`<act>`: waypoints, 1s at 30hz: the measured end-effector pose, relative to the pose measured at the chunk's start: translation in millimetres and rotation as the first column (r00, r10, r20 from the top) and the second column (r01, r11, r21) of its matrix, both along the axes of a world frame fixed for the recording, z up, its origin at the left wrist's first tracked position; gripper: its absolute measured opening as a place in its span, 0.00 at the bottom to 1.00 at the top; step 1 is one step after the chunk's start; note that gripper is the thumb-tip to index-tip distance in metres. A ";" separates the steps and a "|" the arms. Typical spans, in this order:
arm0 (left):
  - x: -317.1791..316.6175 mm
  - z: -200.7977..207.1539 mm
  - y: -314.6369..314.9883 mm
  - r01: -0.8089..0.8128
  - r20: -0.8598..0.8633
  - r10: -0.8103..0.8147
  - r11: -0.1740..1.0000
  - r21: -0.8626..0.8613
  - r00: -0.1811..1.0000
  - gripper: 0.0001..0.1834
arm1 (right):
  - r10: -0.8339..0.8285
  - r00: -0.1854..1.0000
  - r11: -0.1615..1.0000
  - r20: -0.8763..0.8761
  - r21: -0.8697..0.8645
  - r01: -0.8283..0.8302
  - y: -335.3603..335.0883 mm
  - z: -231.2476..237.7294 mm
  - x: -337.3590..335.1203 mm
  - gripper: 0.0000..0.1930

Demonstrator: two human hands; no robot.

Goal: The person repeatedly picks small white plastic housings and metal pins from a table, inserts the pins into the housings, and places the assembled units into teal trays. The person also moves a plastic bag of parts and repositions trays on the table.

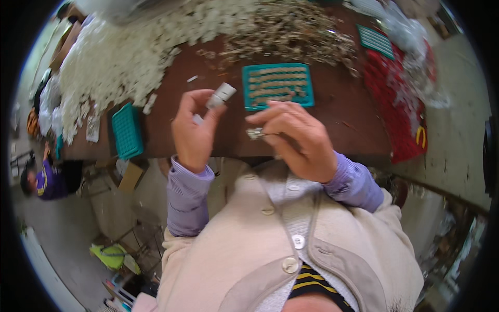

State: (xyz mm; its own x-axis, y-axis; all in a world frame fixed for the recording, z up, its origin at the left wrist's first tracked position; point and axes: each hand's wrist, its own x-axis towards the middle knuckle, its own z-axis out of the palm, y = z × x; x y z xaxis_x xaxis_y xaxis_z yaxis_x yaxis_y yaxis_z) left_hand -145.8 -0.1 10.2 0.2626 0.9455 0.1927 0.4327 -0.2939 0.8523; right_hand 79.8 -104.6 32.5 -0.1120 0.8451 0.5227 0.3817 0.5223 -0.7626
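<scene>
My left hand (194, 132) is closed around a small white plastic piece (222, 95), held between thumb and fingers above the table. A second bit of white shows by its palm. My right hand (301, 134) pinches a small shiny metal piece (254, 133) at its fingertips, slightly blurred; whether it is one piece or more I cannot tell. Just beyond the right hand lies a teal tray (246, 87) with rows of small brass-coloured parts in it. The two hands are apart, the white piece pointing toward the tray.
A large heap of white plastic pieces (119, 62) covers the far left of the brown table (348, 114). Brass-coloured metal parts (296, 31) are piled at the back. Another teal tray (127, 132) sits left. Yellow-handled pliers (421, 136) lie on red material (390, 99) at right.
</scene>
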 end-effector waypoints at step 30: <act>60.9 22.0 -41.5 0.484 0.179 -0.473 0.875 -0.020 0.863 0.13 | -0.170 0.921 0.985 0.350 0.048 0.164 -24.1 0.3 34.6 0.08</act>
State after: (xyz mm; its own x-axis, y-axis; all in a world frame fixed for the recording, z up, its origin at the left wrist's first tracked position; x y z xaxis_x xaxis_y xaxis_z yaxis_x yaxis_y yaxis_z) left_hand -84.8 -41.6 32.1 0.6555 0.7230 0.2181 0.1054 -0.3736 0.9216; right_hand 114.3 -128.7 32.7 -0.1493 0.8585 0.4906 0.7061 0.4399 -0.5549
